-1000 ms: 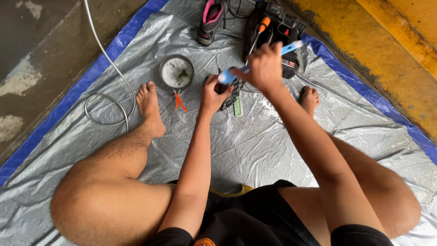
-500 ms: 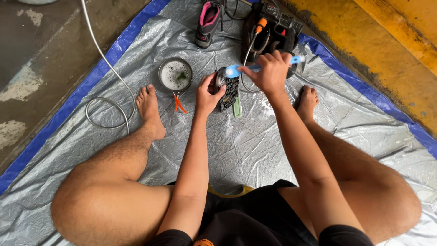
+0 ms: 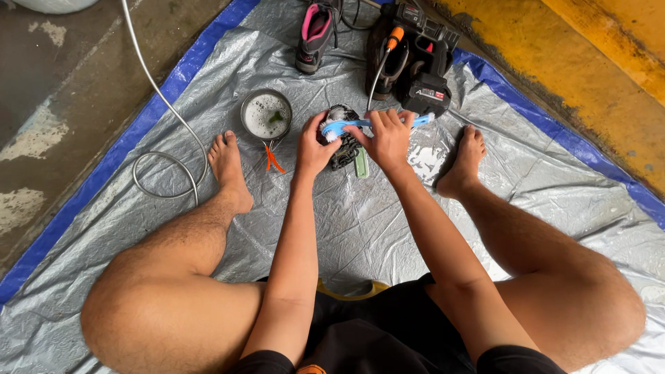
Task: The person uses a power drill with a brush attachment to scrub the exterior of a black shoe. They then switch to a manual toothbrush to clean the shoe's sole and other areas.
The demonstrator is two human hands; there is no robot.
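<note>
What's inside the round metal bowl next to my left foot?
The metal bowl holds soapy, foamy water with a small dark green bit floating near the middle. The foam covers the bottom, so anything sunk beneath it cannot be seen. Nothing else sticks out of it.

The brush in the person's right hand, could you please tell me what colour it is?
Light blue; the brush shows best in the head view, gripped by the right hand.

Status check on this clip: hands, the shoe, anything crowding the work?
Left hand steadies dark shoe on tarp. Right hand grips blue brush on it. Soapy bowl close left, otherwise unobstructed.
</note>
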